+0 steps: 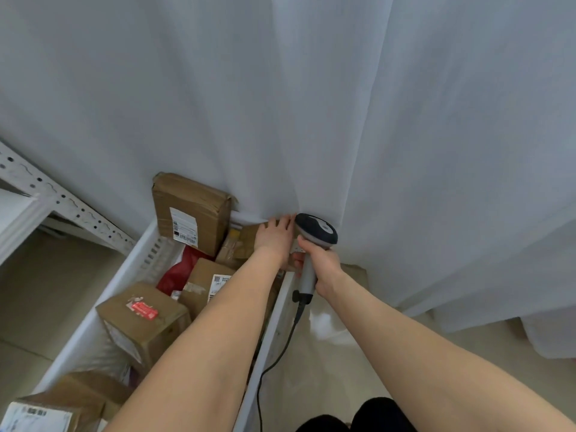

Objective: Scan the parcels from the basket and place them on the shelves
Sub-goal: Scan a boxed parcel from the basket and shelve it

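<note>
A long white basket on the floor holds several cardboard parcels. My left hand reaches into its far right corner and grips a small brown parcel from above; most of that parcel is hidden under my hand. My right hand holds a grey barcode scanner by its handle, its dark head right beside my left hand. A tall brown parcel with a white label stands at the far end of the basket. Another box with a red sticker lies nearer.
A white curtain hangs directly behind the basket. A white metal shelf frame stands at the left. A red bag lies among the parcels. The scanner's black cable trails down along the basket's right wall to the floor.
</note>
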Demonstrator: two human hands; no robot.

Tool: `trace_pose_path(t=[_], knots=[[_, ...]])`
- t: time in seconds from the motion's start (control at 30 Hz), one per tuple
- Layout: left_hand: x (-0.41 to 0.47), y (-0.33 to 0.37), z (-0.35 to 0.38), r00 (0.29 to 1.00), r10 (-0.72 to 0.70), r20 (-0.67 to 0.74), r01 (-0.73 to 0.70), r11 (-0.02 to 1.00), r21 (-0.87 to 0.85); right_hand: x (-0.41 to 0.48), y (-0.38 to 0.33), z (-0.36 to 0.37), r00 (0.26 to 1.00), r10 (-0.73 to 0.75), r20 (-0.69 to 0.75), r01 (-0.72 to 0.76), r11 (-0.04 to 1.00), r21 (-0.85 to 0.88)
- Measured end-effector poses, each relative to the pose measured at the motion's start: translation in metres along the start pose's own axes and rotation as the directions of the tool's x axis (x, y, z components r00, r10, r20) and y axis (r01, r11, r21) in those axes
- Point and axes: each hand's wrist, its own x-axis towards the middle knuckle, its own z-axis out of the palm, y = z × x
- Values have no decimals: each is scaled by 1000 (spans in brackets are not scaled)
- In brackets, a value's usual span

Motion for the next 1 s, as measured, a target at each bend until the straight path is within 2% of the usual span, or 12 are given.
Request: trace_pose_path(t=[0.1, 0.23, 0.4, 0.5, 0.67, 0.77, 0.83, 0.9, 1.0], knots=[[-11, -8, -5, 1000, 12, -7, -12, 998, -66, -5, -7, 3, 1000, 7, 21, -7, 1000, 3], [-44, -37, -45, 992, -122, -20, 110, 940, -324, -36, -31, 15, 1000, -8, 29, 9, 999, -37], [-100, -75, -120, 966, -256, 26, 233, 829, -509, -104, -69, 49, 998, -6, 57, 10, 997, -80], [-141, -97, -169, 944, -325, 59, 288, 722, -629, -155, -94, 76, 998, -34, 48, 39, 994, -102], [-219, -141, -253, 879, -458, 130, 348, 432, -832, -244, -134, 117, 994, -91, 52, 97, 989, -115], [-270, -170, -301, 838, -520, 162, 336, 261, -905, -296, -156, 136, 992, -87, 88, 97, 989, -114], [-301, -188, -327, 819, -555, 148, 300, 192, -934, -327, -167, 148, 990, -88, 110, 99, 990, -101], [-330, -203, -351, 803, -586, 107, 251, 170, -953, -357, -174, 160, 987, -67, 147, 81, 993, -90], [-369, -215, -381, 808, -588, 25, 171, 193, -966, -396, -181, 180, 975, -52, 218, 64, 997, -48]])
